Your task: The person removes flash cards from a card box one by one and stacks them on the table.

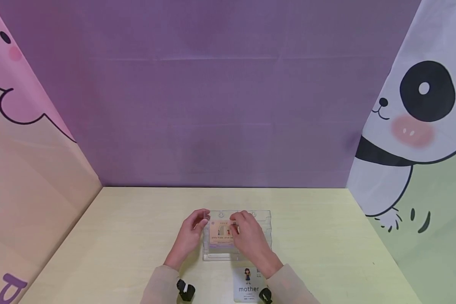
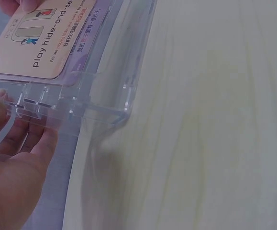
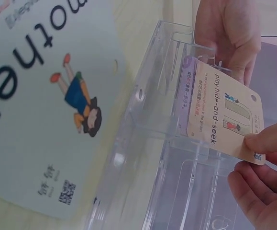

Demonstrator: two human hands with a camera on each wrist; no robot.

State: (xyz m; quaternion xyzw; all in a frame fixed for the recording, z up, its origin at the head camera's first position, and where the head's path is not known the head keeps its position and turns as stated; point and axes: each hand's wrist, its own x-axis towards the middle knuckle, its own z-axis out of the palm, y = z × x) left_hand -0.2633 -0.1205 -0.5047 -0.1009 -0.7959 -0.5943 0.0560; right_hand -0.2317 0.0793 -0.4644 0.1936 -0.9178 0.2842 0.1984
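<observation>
A peach flashcard (image 1: 221,233) printed "play hide-and-seek" lies over a purple card (image 3: 186,96) in a clear plastic card rack (image 1: 224,256). My right hand (image 1: 249,236) pinches the peach card by its right edge, thumb on the printed face, as the right wrist view shows. At the rack's left side, my left hand (image 1: 188,236) grips the clear edge, with fingers curled beneath it in the left wrist view. The rack has stepped ledges and see-through walls.
A white flashcard (image 1: 247,280) reading "mother" lies on the pale wooden table (image 1: 118,253) in front of the rack, partly covered by the right forearm. A purple backdrop (image 1: 220,105) stands behind the table, with printed cartoon panels (image 1: 410,139) at both sides.
</observation>
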